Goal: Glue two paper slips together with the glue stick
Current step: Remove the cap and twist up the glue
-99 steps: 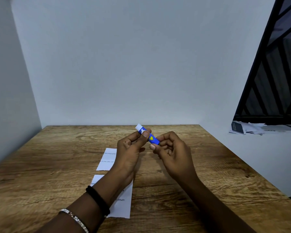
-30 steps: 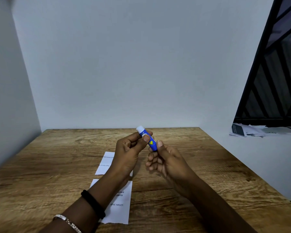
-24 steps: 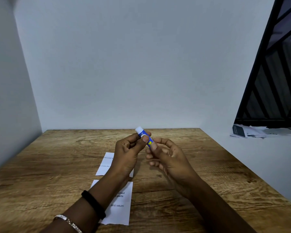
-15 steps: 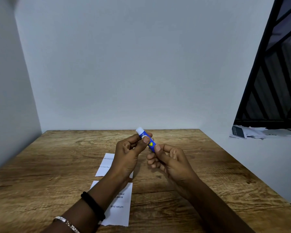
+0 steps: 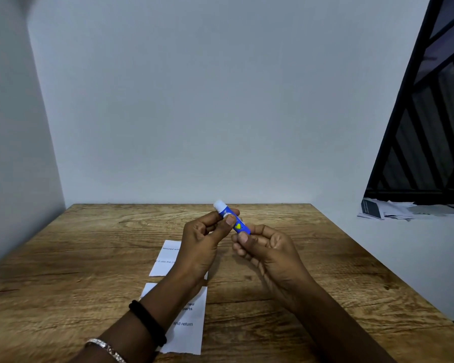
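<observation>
A blue glue stick (image 5: 233, 221) with a yellow heart on its label is held in the air above the wooden table (image 5: 76, 258), its white glue tip pointing up and away. My left hand (image 5: 202, 242) pinches its upper half between thumb and forefinger. My right hand (image 5: 265, 250) grips its lower end with thumb and fingertips. Two white printed paper slips lie flat on the table below: the far slip (image 5: 165, 258) and the near slip (image 5: 189, 328), both partly covered by my left forearm.
White walls close in the table at the back and the left. To the right stands a pale ledge with a stack of papers and a dark booklet (image 5: 372, 209) under a black-framed window (image 5: 430, 127).
My right fingers have shifted around the bottom of the glue stick, gripping and regripping it. My left hand has held the stick in nearly the same place. The slips have not moved.
</observation>
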